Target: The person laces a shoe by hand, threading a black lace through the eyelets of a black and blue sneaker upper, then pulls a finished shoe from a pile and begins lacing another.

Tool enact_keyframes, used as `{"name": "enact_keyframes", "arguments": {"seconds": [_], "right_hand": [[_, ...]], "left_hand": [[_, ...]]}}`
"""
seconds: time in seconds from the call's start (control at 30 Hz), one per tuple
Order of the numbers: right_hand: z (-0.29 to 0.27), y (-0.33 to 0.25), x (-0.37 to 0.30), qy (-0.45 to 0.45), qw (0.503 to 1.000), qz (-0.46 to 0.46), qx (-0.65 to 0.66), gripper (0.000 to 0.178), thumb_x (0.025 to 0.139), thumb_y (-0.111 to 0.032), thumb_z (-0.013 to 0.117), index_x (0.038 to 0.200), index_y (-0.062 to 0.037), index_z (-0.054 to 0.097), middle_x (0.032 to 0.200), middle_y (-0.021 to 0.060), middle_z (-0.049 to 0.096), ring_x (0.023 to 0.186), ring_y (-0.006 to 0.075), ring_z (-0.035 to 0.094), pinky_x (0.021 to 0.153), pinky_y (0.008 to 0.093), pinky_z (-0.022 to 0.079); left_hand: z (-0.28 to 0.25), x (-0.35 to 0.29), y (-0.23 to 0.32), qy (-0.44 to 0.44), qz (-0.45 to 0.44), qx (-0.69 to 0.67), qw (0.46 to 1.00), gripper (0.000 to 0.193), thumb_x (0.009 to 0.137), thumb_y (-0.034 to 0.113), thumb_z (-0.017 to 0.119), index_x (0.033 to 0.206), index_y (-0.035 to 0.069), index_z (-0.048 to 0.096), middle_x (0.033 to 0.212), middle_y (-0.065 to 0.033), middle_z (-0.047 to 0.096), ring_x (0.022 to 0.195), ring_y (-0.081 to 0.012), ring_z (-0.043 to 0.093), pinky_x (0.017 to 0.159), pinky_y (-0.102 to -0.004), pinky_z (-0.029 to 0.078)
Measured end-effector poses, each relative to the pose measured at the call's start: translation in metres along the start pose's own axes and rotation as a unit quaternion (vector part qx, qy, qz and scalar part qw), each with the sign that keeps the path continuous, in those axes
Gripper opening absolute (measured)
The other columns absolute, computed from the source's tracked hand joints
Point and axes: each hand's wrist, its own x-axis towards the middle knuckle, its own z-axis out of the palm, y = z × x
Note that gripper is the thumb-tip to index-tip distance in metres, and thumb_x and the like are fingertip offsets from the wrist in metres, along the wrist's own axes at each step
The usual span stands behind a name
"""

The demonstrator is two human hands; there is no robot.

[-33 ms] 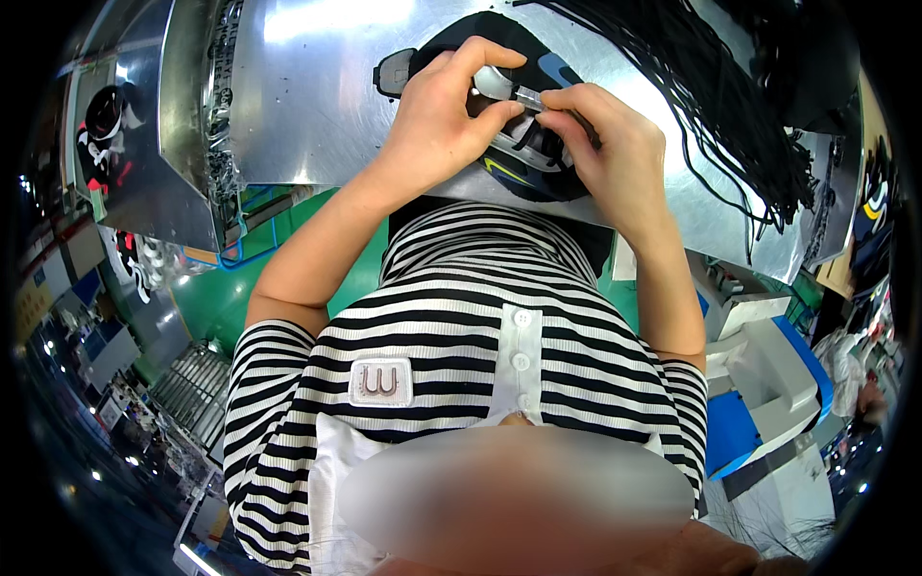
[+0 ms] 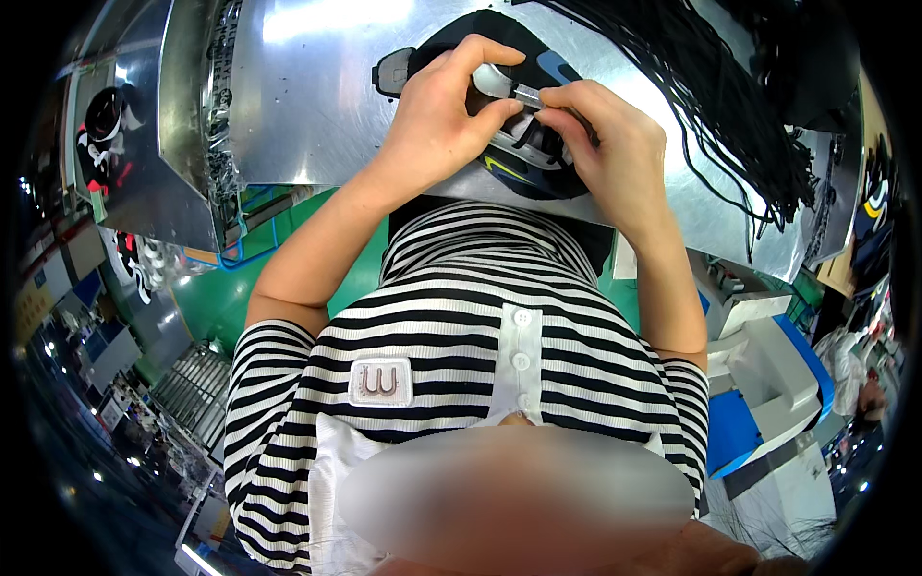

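A dark shoe upper [image 2: 480,38] with a blue curved patch and a yellow-outlined mark lies on the metal table in front of me. My left hand [image 2: 437,110] grips it, thumb and index finger curled around a smooth pale-grey part [image 2: 492,81] near its opening. From the other side, my right hand [image 2: 607,134] pinches the end of a small silvery tab [image 2: 527,96] between thumb and fingers. Black lacing crosses the light middle of the upper below the fingertips. A grey, black-edged flap [image 2: 393,73] sticks out left of my left hand; my hand hides how it joins.
The shiny metal table [image 2: 307,106] spans the far side. A thick bundle of black laces [image 2: 711,115] spreads across its right part, some strands hanging over the edge. A metal bin-like structure [image 2: 187,125] stands left. A grey and blue machine [image 2: 768,384] is at lower right.
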Motion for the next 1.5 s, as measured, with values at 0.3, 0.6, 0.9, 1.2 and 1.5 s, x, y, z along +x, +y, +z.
{"name": "enact_keyframes", "arguments": {"seconds": [0.3, 0.6, 0.9, 1.2, 1.5], "right_hand": [[0.015, -0.011, 0.009, -0.067, 0.987, -0.001, -0.147, 0.023, 0.071, -0.006, 0.070, 0.089, -0.0038, 0.056, 0.072, 0.0077, 0.065, 0.064, 0.0238, 0.067, 0.055, 0.0323, 0.051], [-0.015, 0.005, -0.004, -0.030, 0.993, 0.095, -0.056, 0.018, 0.089, -0.013, 0.065, 0.104, -0.0050, 0.063, 0.083, 0.0109, 0.070, 0.072, 0.0251, 0.068, 0.063, 0.0336, 0.052], [0.016, 0.029, -0.015, 0.124, 0.979, 0.156, 0.054, 0.015, 0.092, -0.013, 0.063, 0.105, -0.0052, 0.062, 0.093, 0.0122, 0.069, 0.078, 0.0295, 0.068, 0.066, 0.0357, 0.052], [0.017, 0.036, -0.007, 0.131, 0.976, 0.161, 0.064, 0.016, 0.093, -0.015, 0.064, 0.104, -0.0042, 0.060, 0.090, 0.0116, 0.068, 0.074, 0.0256, 0.065, 0.064, 0.0341, 0.050], [-0.014, 0.015, -0.050, -0.004, 0.987, 0.158, -0.030, 0.029, 0.079, -0.014, 0.078, 0.100, -0.0032, 0.060, 0.100, 0.0086, 0.059, 0.079, 0.0241, 0.066, 0.064, 0.0342, 0.050]], "left_hand": [[0.022, -0.005, -0.008, -0.012, 0.080, -0.013, 0.997, 0.037, 0.089, -0.001, 0.054, 0.125, 0.003, 0.053, 0.091, -0.0109, 0.063, 0.077, -0.0198, 0.059, 0.071, -0.0327, 0.050], [0.001, 0.009, -0.016, -0.047, -0.135, -0.242, 0.960, 0.039, 0.095, 0.010, 0.052, 0.134, 0.007, 0.053, 0.084, -0.0031, 0.064, 0.080, -0.0076, 0.057, 0.076, -0.0234, 0.045], [0.015, 0.018, -0.006, 0.005, -0.034, -0.150, 0.988, 0.043, 0.084, -0.004, 0.064, 0.126, 0.005, 0.055, 0.088, -0.0033, 0.067, 0.079, -0.0081, 0.063, 0.071, -0.0235, 0.051], [-0.027, 0.022, -0.004, -0.157, -0.116, -0.346, 0.918, 0.043, 0.094, 0.009, 0.058, 0.136, 0.002, 0.048, 0.101, -0.0057, 0.065, 0.096, -0.0110, 0.059, 0.088, -0.0241, 0.043], [-0.008, -0.016, 0.030, 0.012, 0.205, 0.334, 0.920, 0.039, 0.079, 0.018, 0.076, 0.114, 0.009, 0.065, 0.115, -0.0091, 0.061, 0.109, -0.0292, 0.056, 0.095, -0.0402, 0.040]]}}
